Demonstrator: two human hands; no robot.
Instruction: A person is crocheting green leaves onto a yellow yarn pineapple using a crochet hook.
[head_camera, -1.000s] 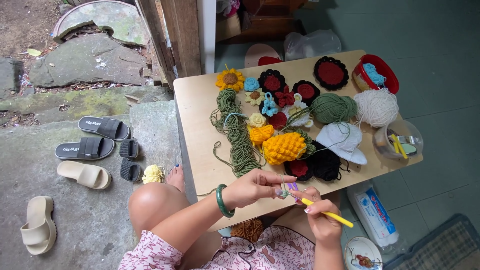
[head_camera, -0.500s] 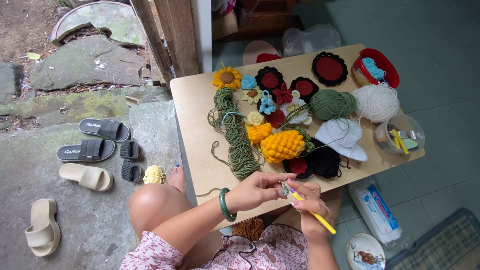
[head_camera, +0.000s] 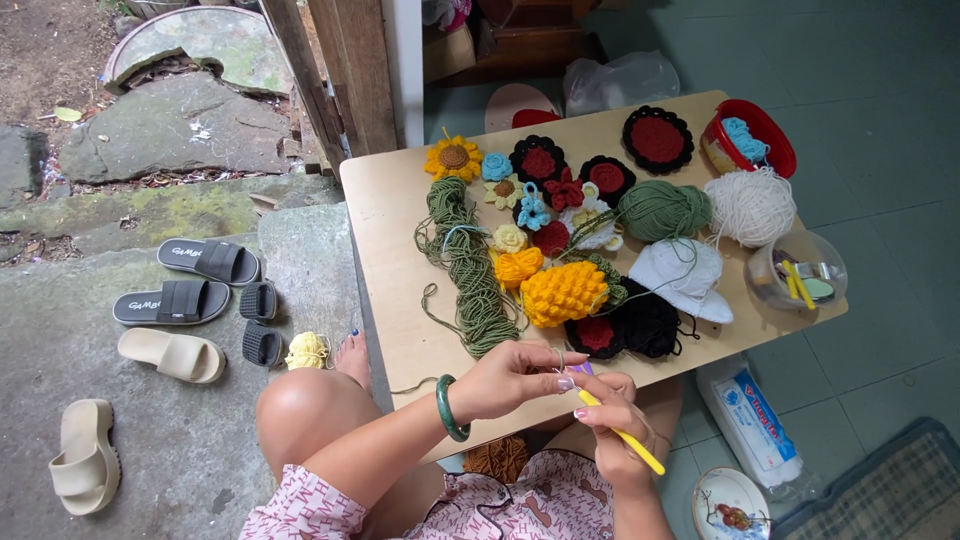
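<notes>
My left hand (head_camera: 515, 378), with a green bangle on the wrist, pinches a small purple crochet piece (head_camera: 581, 369) at the near edge of the low wooden table (head_camera: 390, 250). My right hand (head_camera: 612, 430) grips a yellow crochet hook (head_camera: 625, 435) whose tip meets that piece. On the table just beyond my hands lie a green yarn skein (head_camera: 470, 275), a yellow crocheted pineapple-like piece (head_camera: 563, 292) and several crocheted flowers and red-and-black round coasters (head_camera: 657, 138).
A green yarn ball (head_camera: 660, 208), a white yarn ball (head_camera: 750, 205), a red bowl (head_camera: 765, 135) and a clear bowl (head_camera: 795, 275) sit at the table's right. Sandals (head_camera: 185, 300) and a small yellow yarn ball (head_camera: 307, 350) lie on the stone floor at left.
Both hands stay together at the table's near edge, shifting slightly as the hook works the small piece. Nothing on the table has moved.
</notes>
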